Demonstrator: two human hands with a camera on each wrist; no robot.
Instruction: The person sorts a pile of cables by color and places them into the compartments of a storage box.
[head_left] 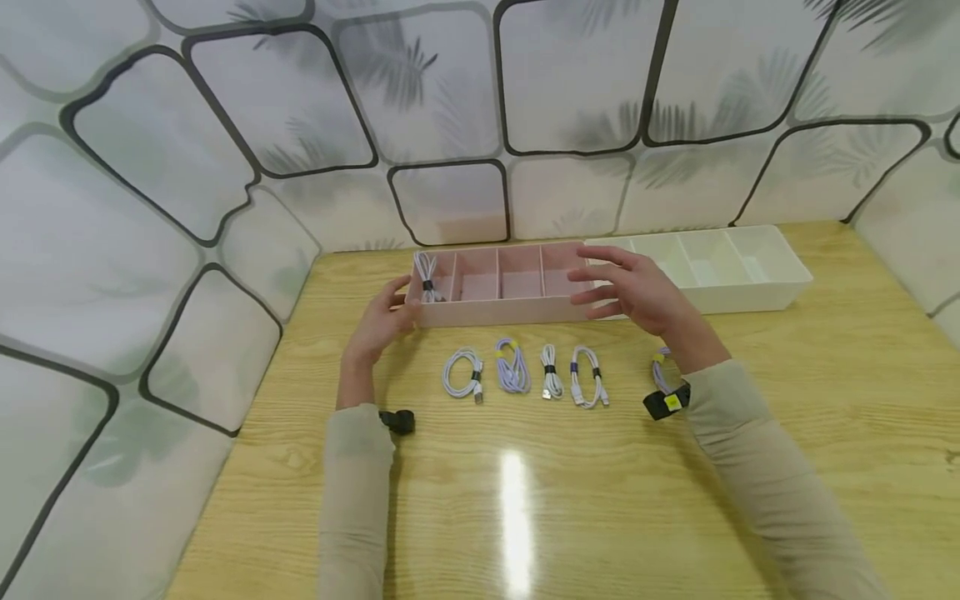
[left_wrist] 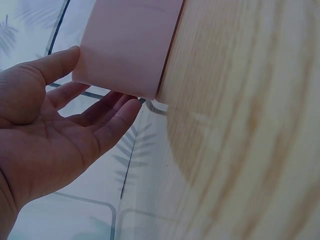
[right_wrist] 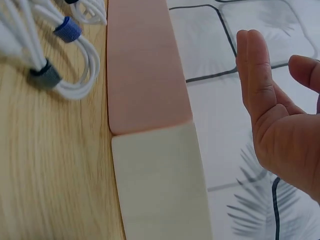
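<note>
My left hand (head_left: 377,327) is at the left end of a pink compartment box (head_left: 495,314). In the left wrist view its thumb (left_wrist: 65,62) touches the box edge, with relaxed fingers at the end wall. A bundled white cable (head_left: 426,273) with a black tie lies in the leftmost compartment. My right hand (head_left: 637,287) hovers, fingers spread, over the right end of the pink box, holding nothing. Coiled cables lie in front on the table: a white one (head_left: 462,374), a lilac one (head_left: 513,371), a white bundle (head_left: 551,372) and a white one with two ties (head_left: 589,377).
A white compartment box (head_left: 750,296) adjoins the pink box on the right. Another lilac cable (head_left: 660,367) lies partly hidden by my right wrist. The wooden table (head_left: 450,500) meets patterned walls (head_left: 577,75) at the back and left.
</note>
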